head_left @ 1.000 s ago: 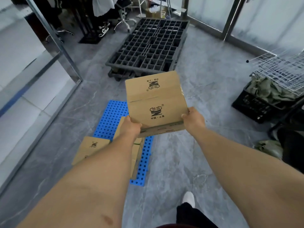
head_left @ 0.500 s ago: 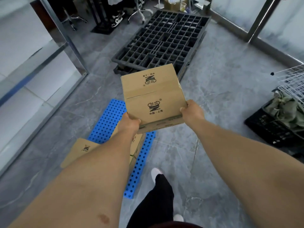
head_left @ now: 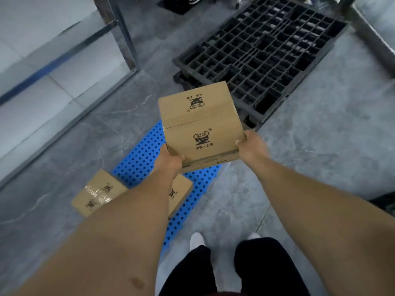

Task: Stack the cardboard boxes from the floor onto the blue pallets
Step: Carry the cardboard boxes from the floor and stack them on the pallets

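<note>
above the blue perforated plastic pallet (head_left: 136, 161), i hold a brown printed cardboard box (head_left: 201, 127) in the air, my left hand (head_left: 171, 161) curled round its near left corner and my right hand (head_left: 251, 146) gripping its near right corner. two more brown cardboard boxes lie below: a taped one (head_left: 99, 193) touching the pallet's left edge, another (head_left: 179, 194) on the pallet, partly behind my left forearm. beyond the held box, a black grid pallet (head_left: 267, 50) sits on the grey floor (head_left: 320, 135).

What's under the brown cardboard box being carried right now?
Below the carried brown cardboard box, held by the left hand and right hand, lies the blue perforated pallet. The box hides part of it.
</note>
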A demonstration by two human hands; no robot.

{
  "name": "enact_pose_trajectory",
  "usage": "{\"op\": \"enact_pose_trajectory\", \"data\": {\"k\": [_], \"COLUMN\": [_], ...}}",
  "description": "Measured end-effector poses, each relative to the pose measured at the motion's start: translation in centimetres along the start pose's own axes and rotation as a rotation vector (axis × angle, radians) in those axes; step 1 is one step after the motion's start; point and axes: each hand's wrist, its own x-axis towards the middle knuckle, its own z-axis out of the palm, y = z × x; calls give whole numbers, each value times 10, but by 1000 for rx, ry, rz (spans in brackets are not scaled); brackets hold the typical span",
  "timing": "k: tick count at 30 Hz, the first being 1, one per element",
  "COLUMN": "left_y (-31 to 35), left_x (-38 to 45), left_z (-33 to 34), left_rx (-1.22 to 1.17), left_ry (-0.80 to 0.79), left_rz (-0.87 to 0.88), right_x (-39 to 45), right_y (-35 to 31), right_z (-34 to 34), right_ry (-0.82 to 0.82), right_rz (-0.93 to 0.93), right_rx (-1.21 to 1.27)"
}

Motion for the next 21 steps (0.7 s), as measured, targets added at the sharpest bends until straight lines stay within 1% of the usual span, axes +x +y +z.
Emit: {"op": "enact_pose_trajectory", "data": {"k": [2,5,10,13,16,21], "left_y": [7,21,41,47,50,45], "left_x": [12,30,46,51,58,73], "left_z": [9,26,55,76,94,118], "left_rx": [3,-56,-202,-195,-184,-226], "left_ry": [10,59,173,243,280,295], "left_rz": [-40,-87,-215,-254,-293,-326], "right_x": [28,75,139,168,191,214], "right_y": [-4,-11,-18,-17,-15,-5], "right_z": [0,1,4,4,5,17], "right_ry": [-28,-86,-253,-328,-377,-406], "right_rz": [-31,-93,-191,-254,-296,-317], "right_rx": [-27,-66,-110,-159,-194,-213]}}
